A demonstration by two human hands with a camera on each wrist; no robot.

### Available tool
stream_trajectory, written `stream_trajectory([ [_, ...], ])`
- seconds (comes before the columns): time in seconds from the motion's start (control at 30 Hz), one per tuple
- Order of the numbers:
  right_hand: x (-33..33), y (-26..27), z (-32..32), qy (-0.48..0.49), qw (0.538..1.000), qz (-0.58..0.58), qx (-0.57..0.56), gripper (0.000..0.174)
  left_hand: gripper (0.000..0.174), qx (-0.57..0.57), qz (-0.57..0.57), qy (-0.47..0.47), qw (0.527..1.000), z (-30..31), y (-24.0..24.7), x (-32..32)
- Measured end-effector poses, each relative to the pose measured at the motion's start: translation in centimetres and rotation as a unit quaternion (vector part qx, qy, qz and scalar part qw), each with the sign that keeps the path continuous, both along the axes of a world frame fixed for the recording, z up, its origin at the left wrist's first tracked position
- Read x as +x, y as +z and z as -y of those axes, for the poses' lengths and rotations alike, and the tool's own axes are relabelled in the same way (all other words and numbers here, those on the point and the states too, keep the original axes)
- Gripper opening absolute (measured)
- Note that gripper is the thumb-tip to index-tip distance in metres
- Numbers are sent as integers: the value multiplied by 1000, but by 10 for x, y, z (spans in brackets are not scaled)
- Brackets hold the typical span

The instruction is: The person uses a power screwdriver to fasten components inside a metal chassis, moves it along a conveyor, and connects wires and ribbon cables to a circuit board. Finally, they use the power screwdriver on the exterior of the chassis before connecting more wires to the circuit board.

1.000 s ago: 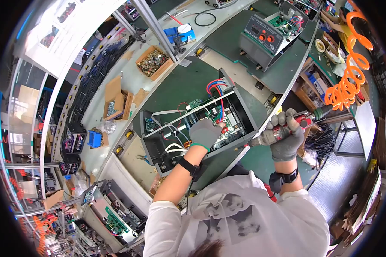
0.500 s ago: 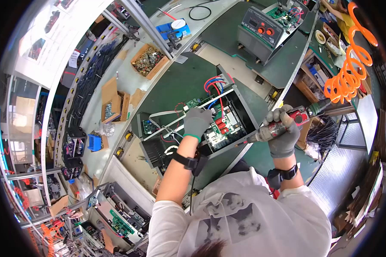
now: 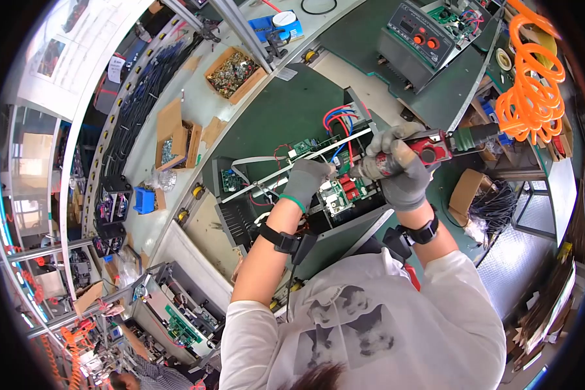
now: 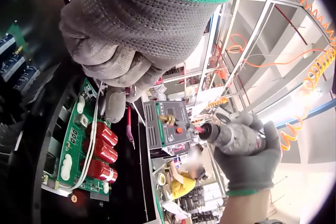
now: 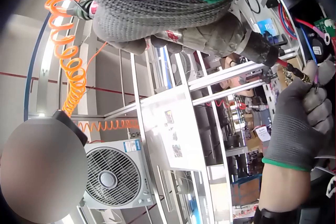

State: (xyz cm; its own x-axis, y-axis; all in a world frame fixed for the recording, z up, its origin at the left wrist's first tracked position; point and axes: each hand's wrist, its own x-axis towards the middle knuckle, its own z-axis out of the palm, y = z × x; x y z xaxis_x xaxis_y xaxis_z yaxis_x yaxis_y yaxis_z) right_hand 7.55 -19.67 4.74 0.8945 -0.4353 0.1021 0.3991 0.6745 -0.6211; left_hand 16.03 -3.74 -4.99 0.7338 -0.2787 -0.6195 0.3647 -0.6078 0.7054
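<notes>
An open metal chassis point(image 3: 240, 222) lies before me, holding a green circuit board point(image 4: 73, 145) with red cylindrical components point(image 4: 105, 153). My gloved left hand point(image 3: 309, 179) is over its middle, fingers curled; in the left wrist view it pinches a pink-sleeved wire point(image 4: 129, 129) that ends in a ring terminal. My gloved right hand point(image 3: 403, 172) grips a pneumatic screwdriver point(image 5: 220, 40) with a red collar, nose toward the left hand. A brass-coloured fastener point(image 4: 168, 120) shows at the bit's tip, close by the left fingertips. Red and blue wires point(image 3: 338, 117) loop from the chassis's far end.
An orange coiled air hose point(image 3: 533, 104) hangs at the right, running to the screwdriver. Another unit with red knobs point(image 3: 413, 49) stands farther along the line. Boxes of small hardware point(image 3: 234, 75) and a blue bin point(image 3: 145, 200) sit on the left bench.
My right hand has brought the screwdriver leftward from beside the chassis to over it, near the left hand. The left hand has shifted from the near part of the chassis toward its far side.
</notes>
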Motion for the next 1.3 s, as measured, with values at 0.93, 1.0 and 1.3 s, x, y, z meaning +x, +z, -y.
stream_trajectory([
  [0.93,18,-33,-21,128,975,-38,-175,25,35,285,158,-178,929,12,39,0],
  [1.0,18,-34,-23,127,961,-18,-243,28,34,283,164,-168,930,10,37,-1],
  [1.3,18,-29,-34,165,954,-1,-251,25,35,205,219,-193,934,-5,12,-3],
])
